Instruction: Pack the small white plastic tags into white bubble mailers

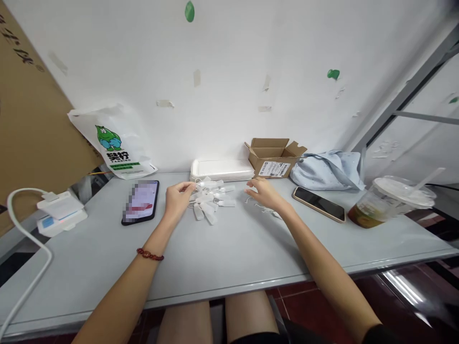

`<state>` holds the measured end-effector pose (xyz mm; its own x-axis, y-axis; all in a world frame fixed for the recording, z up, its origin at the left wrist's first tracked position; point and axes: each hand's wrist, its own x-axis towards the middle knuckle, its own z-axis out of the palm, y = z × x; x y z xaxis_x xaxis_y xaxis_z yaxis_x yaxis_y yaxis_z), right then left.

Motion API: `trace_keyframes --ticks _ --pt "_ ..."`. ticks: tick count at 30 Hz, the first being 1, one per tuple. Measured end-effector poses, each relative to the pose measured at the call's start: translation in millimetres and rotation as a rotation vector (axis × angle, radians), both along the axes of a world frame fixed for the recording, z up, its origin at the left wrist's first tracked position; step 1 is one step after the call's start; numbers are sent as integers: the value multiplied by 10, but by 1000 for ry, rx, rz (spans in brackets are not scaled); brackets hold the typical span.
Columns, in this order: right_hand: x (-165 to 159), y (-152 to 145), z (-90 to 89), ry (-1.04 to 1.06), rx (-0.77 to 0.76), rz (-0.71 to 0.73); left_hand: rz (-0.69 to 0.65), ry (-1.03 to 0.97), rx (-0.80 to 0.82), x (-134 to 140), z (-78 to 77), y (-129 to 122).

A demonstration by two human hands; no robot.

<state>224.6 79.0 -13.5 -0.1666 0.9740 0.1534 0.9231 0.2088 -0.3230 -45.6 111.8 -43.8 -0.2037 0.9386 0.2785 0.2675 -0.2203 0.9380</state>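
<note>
1. Forearms (124, 296) cross the counter (222, 260).
2. Left hand (177, 197): fingertips together, seemingly clamped at the left edge of the heaped tags (206, 209).
3. Right hand (264, 192): fingers apart, near loose strings (264, 209).
4. Tags probably light, stiffish, slippery; best pinched by their flat ends.

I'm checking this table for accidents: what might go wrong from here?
The drink cup stands close beside the tan-edged phone, so a knock might spill its contents onto it. The small white pieces by the left hand lie overlapped in a heap and might scatter if brushed.
</note>
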Motion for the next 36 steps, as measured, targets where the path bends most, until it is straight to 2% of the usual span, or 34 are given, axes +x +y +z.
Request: trace_keyframes --ticks 5,9,13,20,23,26,30,33,36 --pt "167 17 25 -145 -257 -66 28 -21 -23 -20 -98 62" --pt "298 58 30 -125 -299 -47 90 35 19 -2 -64 13" --pt "332 100 -36 -115 -349 -67 82 76 74 79 -3 -99" --pt "239 144 -168 -16 -111 -18 -37 242 54 220 58 -279" --pt "97 115 -180 140 59 81 -77 276 61 241 83 -324" --pt "-123 32 -175 286 149 210 -137 291 59 255 106 -359" --pt "-346 -84 -173 355 167 336 -297 170 -18 273 136 -381" --pt "-387 -122 -176 368 198 347 -425 28 -133 281 178 -389" --pt "-385 -135 -171 381 247 336 -477 -45 -227 286 224 -402"
